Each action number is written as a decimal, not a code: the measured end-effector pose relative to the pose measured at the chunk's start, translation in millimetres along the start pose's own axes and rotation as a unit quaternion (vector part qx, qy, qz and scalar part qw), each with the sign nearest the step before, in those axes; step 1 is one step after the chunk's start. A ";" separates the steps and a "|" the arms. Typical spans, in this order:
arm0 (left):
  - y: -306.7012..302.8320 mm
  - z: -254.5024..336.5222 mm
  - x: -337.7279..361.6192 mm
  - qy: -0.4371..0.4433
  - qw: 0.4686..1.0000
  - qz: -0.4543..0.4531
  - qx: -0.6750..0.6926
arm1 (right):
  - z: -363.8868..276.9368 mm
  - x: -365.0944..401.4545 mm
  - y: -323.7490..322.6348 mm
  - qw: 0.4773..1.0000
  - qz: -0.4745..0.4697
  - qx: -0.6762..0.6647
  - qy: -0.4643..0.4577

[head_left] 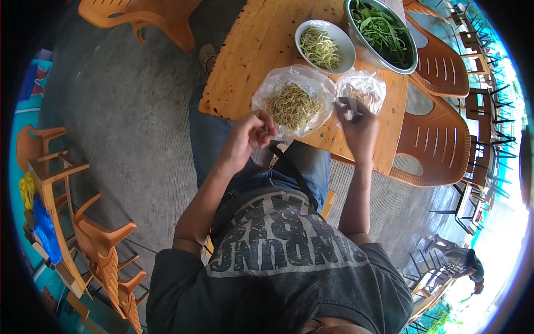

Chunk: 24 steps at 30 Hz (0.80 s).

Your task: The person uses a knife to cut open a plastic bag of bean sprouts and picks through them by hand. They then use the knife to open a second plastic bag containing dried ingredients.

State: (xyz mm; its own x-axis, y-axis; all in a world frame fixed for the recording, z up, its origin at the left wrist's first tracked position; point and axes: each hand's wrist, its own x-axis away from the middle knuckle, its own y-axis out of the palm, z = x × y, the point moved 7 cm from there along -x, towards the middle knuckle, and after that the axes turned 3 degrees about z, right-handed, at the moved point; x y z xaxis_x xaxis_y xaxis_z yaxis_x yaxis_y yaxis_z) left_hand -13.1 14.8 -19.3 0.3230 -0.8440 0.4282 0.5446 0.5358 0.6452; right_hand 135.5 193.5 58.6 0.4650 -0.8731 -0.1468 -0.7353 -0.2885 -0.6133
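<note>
A clear plastic bag (266, 92) lies spread on the table in front of me, with a heap of bean sprouts (293, 108) in it. My left hand (247, 137) is at the bag's near left edge, its fingers curled together; anything in them is hidden. My right hand (359, 123) is over the near side of a smaller plastic bag (378, 89), fingertips drawn together, and I cannot make out what they hold. Behind the bags a white bowl (346, 47) contains paler, cleaner-looking sprouts (320, 49).
A large metal basin (410, 68) of green leafy vegetables (381, 30) stands at the table's far right. The wooden table (239, 67) ends close to my lap. Brown plastic chairs (436, 139) line its right side. Another person (473, 266) is bent over in the right background.
</note>
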 end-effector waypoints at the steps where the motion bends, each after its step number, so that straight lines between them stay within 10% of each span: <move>1: -0.9 3.2 -2.9 0.008 1.000 0.000 -0.001 | -4.1 1.2 15.7 0.998 -0.030 0.022 -0.056; 12: 13.0 6.6 -15.5 0.047 0.994 0.008 -0.101 | -6.6 -3.8 51.3 0.986 -0.107 0.120 -0.048; 17: 27.1 7.0 -40.8 0.069 0.986 0.010 -0.150 | -4.2 0.9 35.1 0.953 -0.104 -0.228 0.169; 24: 54.8 6.0 -55.4 0.066 0.982 -0.028 -0.175 | 10.6 8.3 45.8 0.934 -0.069 -0.315 0.153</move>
State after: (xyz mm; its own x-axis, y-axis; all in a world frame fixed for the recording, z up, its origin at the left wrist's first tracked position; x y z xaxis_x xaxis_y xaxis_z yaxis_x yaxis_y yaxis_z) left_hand -5.8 91.1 -3.9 0.3706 -0.8800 0.2971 0.7896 0.4669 0.3982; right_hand 110.9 177.2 21.0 0.4841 -0.8546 0.1879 -0.8683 -0.4958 -0.0177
